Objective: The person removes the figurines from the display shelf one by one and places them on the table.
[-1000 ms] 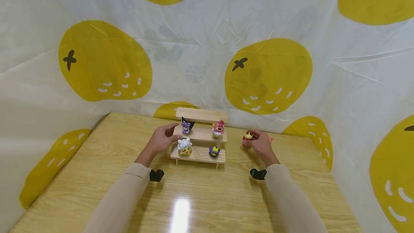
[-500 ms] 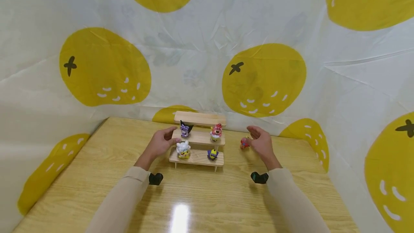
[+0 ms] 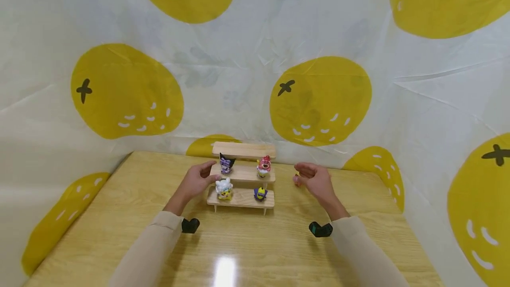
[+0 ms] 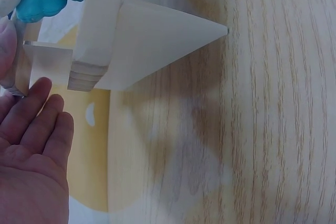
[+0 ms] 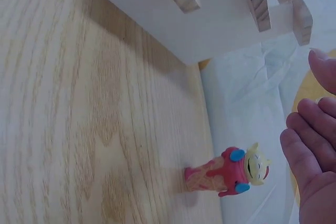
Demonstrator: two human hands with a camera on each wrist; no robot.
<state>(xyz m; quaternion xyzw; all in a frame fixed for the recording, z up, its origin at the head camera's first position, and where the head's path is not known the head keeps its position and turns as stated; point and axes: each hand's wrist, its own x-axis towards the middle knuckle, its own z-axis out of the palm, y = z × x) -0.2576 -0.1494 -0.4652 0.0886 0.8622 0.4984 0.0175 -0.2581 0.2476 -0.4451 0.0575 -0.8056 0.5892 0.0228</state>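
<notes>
Head view, centre: a three-tier wooden stand rests on the wood-grain table. My left hand is at the stand's left end, thumb and fingers spread wide, holding no figurine; whether my skin meets the wood, I cannot tell. My right hand, right of centre, is also wide — fingers extended, nothing held. Near it, in the lower right of the right wrist view, the red figurine with a yellow head stands on the table, clear of my fingers; the head view shows only a sliver of it.

Middle tier: purple-and-black figurine at left, pink figurine at right. Bottom tier: white-and-yellow figurine at left, blue-caped yellow figurine at right. Behind — white cloth with large yellow fruit prints.
</notes>
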